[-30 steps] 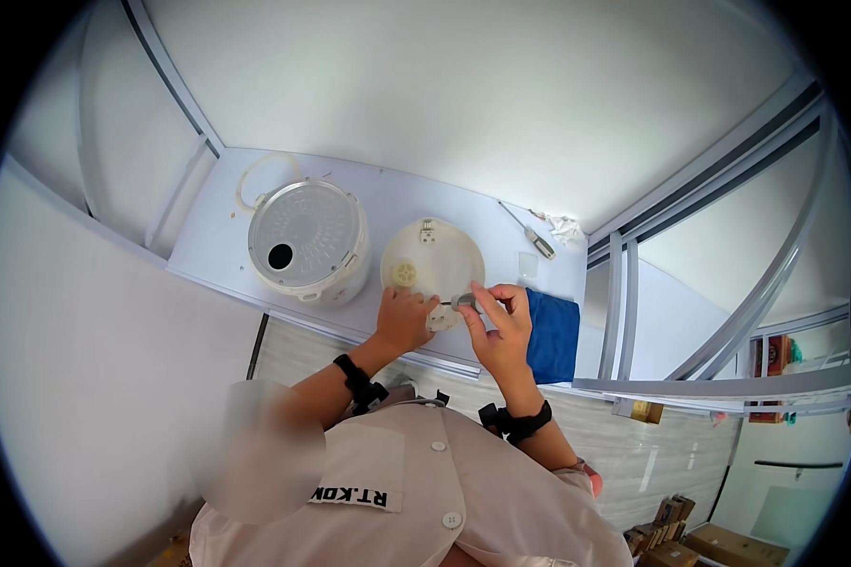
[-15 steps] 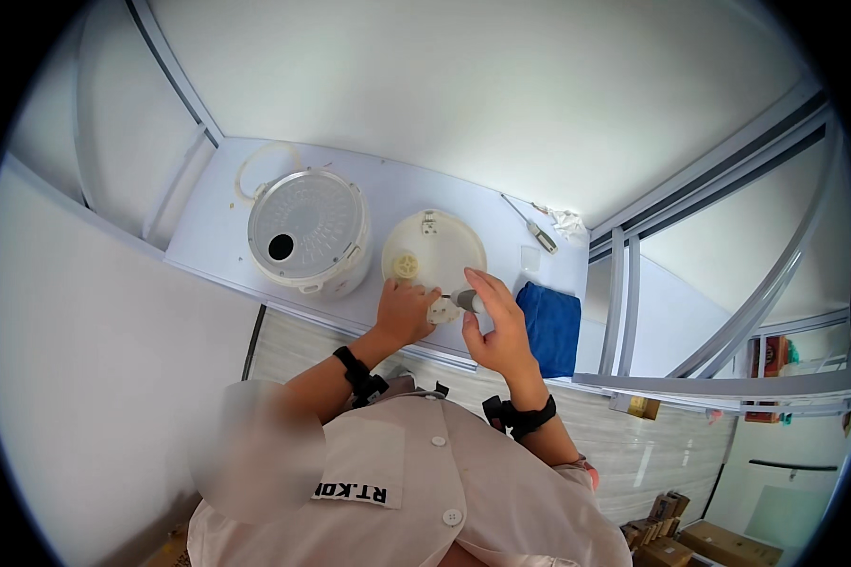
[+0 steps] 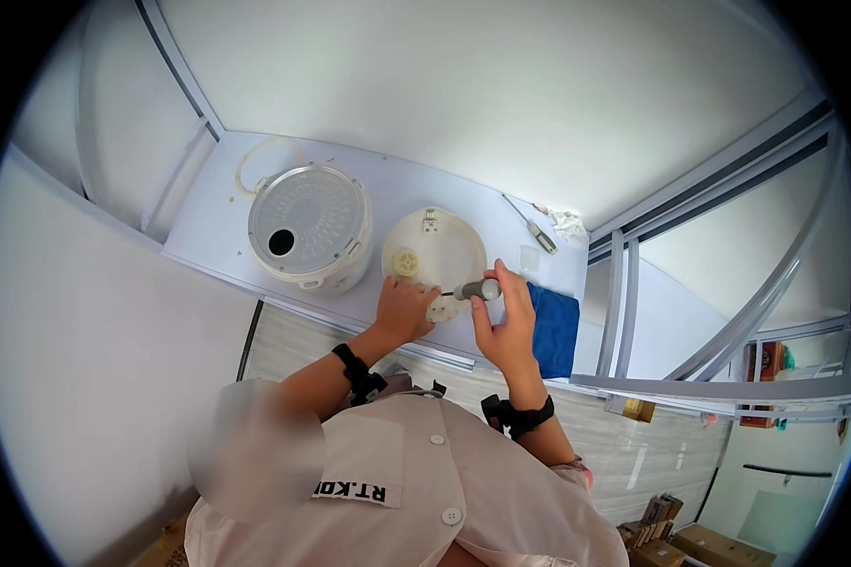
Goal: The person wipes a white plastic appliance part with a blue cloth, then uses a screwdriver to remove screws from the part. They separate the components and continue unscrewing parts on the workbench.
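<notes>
So I've got a white cover [image 3: 454, 248] lying on the worktop [image 3: 203, 222], right in front of me, just to the right of the pot [image 3: 336, 269]. My left hand [image 3: 406, 312] is down on the cover's near left part, fingers bent and bunched close together. Can't really tell if they're gripping the edge or just resting on it, since the back of my hand hides the underside.

The screwdriver [image 3: 477, 290] lies pretty much sideways over the near end of the cover, shaft pointing left, its tip right by my left fingers. I can't make out what exactly the tip is touching. My right hand [image 3: 508, 326] is about half open around the grey handle, thumb on the near side and fingers on the far side. The handle sits between them, but how firmly it's held, if at all, I honestly can't tell.

On the cover there's a yellowish wheel [image 3: 406, 263] just beyond my left fingers, and a small bracket [image 3: 430, 221] at the far edge.

Other stuff: a blue cloth [image 3: 555, 331] just to the right of my right hand, a clear piece [image 3: 529, 259] beyond that, and a spare driver [image 3: 541, 235] further back next to some crumpled tissue [image 3: 567, 224]. A pale ring [image 3: 245, 168] lies behind the pot.
</notes>
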Demonstrator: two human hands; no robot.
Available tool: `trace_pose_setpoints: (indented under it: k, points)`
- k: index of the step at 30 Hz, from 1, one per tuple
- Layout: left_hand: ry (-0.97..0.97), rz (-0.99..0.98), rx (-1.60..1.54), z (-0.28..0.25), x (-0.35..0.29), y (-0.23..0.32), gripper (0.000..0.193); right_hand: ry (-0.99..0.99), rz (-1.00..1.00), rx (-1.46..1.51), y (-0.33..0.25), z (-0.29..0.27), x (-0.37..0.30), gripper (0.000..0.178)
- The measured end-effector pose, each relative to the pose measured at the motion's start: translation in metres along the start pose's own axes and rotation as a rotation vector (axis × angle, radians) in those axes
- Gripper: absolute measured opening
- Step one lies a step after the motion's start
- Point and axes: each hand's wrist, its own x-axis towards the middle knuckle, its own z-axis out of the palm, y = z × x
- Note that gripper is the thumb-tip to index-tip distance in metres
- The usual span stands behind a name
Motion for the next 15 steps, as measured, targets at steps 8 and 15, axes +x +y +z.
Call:
trace_pose_setpoints:
  k: [8, 15]
  points:
    - [0.000, -0.009, -0.003, 0.001, -0.002, -0.001, 0.058, -0.035, -0.158, -0.148, -0.015, -0.007, 0.011, 0.053]
    - [-0.009, -0.008, -0.003, 0.004, -0.001, -0.001, 0.059, 0.036, -0.048, 0.029, 0.002, -0.001, -0.001, 0.055]
